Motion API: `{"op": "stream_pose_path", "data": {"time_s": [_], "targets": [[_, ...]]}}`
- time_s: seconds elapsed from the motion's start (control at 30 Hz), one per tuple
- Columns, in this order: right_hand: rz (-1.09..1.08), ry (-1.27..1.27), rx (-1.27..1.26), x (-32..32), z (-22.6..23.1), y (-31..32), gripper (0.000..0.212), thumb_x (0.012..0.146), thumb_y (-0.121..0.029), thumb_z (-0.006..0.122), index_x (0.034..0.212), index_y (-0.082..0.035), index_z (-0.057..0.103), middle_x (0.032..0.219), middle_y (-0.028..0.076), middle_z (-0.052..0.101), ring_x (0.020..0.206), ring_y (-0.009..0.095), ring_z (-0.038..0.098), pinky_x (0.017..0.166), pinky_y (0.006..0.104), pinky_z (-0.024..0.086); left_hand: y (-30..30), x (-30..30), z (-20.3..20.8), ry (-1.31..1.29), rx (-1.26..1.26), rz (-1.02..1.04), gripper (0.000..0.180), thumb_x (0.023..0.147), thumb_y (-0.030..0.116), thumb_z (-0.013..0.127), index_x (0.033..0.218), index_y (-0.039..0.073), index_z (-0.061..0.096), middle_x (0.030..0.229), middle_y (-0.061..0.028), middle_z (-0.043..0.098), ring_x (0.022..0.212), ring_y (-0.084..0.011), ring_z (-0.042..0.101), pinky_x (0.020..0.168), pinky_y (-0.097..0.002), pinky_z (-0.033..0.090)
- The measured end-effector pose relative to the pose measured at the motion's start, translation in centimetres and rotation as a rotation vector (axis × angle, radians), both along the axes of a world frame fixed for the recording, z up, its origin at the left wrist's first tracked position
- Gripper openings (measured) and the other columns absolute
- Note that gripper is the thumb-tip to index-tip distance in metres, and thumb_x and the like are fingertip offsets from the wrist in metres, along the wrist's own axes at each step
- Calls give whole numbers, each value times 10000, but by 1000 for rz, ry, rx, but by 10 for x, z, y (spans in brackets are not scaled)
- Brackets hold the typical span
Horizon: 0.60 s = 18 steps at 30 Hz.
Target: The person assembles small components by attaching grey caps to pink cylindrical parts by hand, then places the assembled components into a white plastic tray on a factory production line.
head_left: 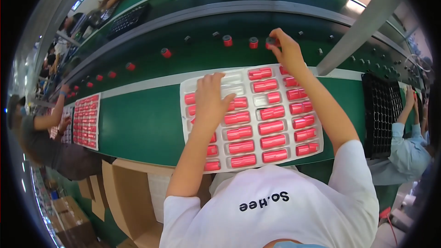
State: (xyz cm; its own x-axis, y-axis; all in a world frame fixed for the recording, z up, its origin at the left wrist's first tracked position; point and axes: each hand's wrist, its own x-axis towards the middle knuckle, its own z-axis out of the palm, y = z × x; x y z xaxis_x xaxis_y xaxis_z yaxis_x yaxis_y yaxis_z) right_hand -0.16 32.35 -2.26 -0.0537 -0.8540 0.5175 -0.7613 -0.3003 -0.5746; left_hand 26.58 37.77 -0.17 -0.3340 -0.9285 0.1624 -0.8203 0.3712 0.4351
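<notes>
In front of me a white plastic tray [184, 85] holds rows of pinkish-red cylinders [272, 127] lying in moulded slots. My left hand [212, 93] rests over the tray's upper left part, fingers and thumb apart; some slots beneath it are hidden. Beyond the tray's far edge, my right hand [287, 51] reaches onto the green surface. Its thumb and fingers close around a short red cylinder [270, 43] with a dark top. Beside that stands a similar short red cylinder [253, 43], and a bit farther left another short cylinder [227, 41].
More red cylinders [130, 66] stand in a line to the left, toward a co-worker [46, 126] with another filled tray [86, 121]. A metal post [353, 32] slants at right. Black trays [381, 110] lie near another person's arm [404, 110]. An open cardboard box [121, 197] stands below left.
</notes>
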Motion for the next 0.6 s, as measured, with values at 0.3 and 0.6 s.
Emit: {"op": "stream_pose_path", "data": {"time_s": [0.3,0.6], "targets": [[174,250,562,-63,-17,-68,253,785,-81,695,1000,-75,562,993,106,623,901,219,627,784,336,500,6,15,-16,-2,335,-269,252,792,128,734,1017,71,636,1079,-103,585,1050,-283,521,900,-353,462],[197,319,380,-83,-55,-127,268,807,-63,668,1067,-92,608,1025,83,602,935,252,612,848,318,489,2,6,-17,-87,168,-417,262,792,60,714,1015,54,577,1072,-108,541,1020,-281,519,892,-361,464]]}}
